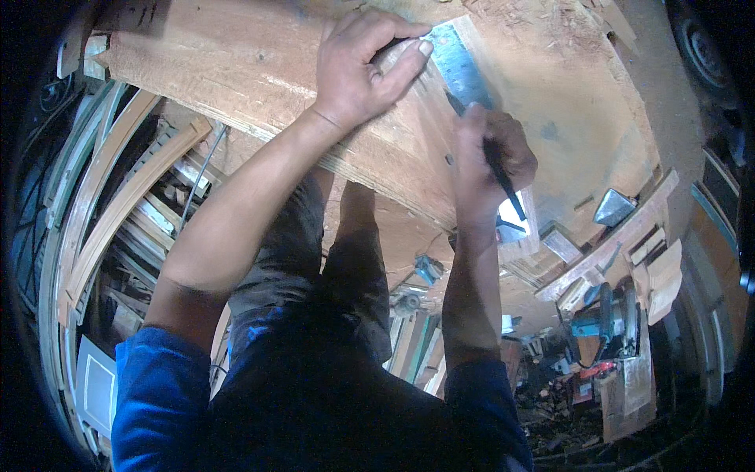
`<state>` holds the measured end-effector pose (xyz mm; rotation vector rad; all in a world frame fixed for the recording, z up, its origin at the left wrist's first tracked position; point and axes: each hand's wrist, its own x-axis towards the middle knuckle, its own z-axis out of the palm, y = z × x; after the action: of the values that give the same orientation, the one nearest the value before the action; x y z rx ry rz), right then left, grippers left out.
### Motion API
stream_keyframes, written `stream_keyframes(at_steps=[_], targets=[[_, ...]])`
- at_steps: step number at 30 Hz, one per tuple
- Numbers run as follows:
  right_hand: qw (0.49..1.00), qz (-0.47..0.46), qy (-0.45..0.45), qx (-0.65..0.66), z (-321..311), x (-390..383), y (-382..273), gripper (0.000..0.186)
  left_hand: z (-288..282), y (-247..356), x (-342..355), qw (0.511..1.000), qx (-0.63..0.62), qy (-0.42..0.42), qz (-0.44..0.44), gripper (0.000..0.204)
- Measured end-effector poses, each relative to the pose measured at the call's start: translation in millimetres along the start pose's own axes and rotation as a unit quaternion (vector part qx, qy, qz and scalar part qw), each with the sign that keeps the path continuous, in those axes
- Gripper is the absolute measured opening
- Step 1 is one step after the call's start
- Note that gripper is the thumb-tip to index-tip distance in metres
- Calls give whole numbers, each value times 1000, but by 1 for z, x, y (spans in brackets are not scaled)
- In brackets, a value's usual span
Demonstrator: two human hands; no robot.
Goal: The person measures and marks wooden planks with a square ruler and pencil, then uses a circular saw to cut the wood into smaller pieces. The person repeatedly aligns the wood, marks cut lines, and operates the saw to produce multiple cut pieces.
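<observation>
A wide wooden board [236,71] lies across in front of me. Over its right end runs a flat, shiny metal straightedge [460,67], with a pale wood strip along its far side. My left hand [362,67] rests on the board, index finger and thumb stretched out with their tips at the straightedge's left edge. Its other fingers are partly hidden. My right hand [491,157] is closed around a slim black pen [503,181]. The pen's dark tip points up and left, close to the straightedge, and its back end sticks out below the hand.
Long wooden strips [110,197] are stacked at the left. A wedge-shaped metal piece [615,208] sits on the worktop [582,134], with wood offcuts [661,267] nearby. A teal power tool [594,322] lies lower right among clutter. Shavings [550,23] are scattered at the far side.
</observation>
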<state>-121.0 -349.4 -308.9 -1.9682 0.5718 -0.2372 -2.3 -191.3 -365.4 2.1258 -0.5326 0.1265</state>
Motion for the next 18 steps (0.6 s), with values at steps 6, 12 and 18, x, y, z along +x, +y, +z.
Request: stream_keyframes(at_steps=[6, 12, 18], targets=[[993, 40, 93, 54, -76, -29, -22, 22, -6, 8, -1, 999, -3, -22, -39, 15], [873, 246, -73, -414, -124, -80, -51, 59, -17, 21, -1, 994, -41, -44, -90, 16], [918, 262, -70, -289, -118, -87, -17, 70, -48, 51, -19, 990, -12, 20, -140, 14]])
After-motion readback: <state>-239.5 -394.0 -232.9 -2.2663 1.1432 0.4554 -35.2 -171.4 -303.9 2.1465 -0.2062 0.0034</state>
